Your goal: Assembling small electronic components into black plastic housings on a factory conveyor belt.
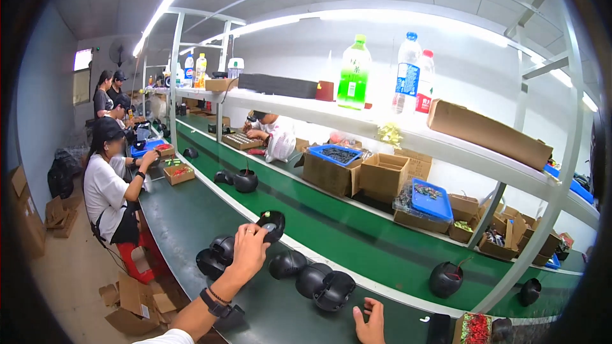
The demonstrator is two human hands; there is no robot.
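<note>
My left hand [247,251] is raised over the near side of the green bench and holds a black round shell part [272,224] by its edge. A dark band sits on that wrist. My right hand [370,322] rests low on the bench surface, fingers spread, holding nothing. Between the two hands lie several black dome-shaped shells [313,279]; two more black shells [215,256] sit just left of my left hand.
A green conveyor belt [357,236] runs along the middle, carrying more black shells [446,278]. Cardboard boxes [382,175] and blue trays [432,199] line its far side. Bottles [354,73] stand on the white shelf above. Other people sit working at left and across the belt.
</note>
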